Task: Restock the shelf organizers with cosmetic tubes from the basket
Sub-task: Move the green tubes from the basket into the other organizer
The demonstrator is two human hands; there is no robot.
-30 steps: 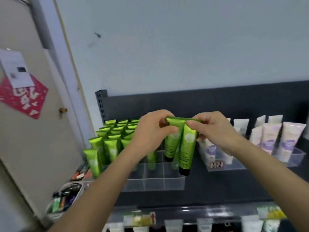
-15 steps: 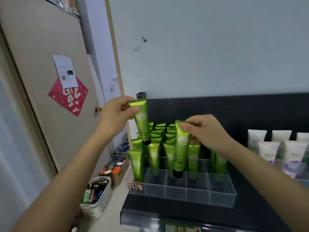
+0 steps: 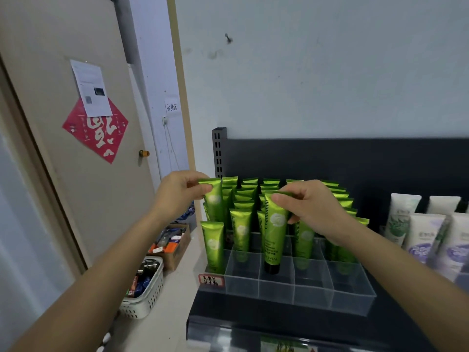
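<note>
Between right grip [image 3: 308, 201] fingertips, green tube [image 3: 273, 232] upright.

Bright green tubes [image 3: 240, 232] with black caps and pale flower marks are filling a clear organizer [image 3: 286, 288] on a black shelf [image 3: 355, 163], beside white tubes [image 3: 423, 232] showing purple patterns, near a white perforated basket [image 3: 146, 293].

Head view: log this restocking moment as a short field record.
left hand: pinches the crimped top of a green tube, over the organizer's far-left column
right hand: holds a green Chamomile tube upright, black cap low in a middle cell
clear organizer: back rows full, front row empty
white basket: lower left, beside the shelf
white tubes: right of organizer
</note>
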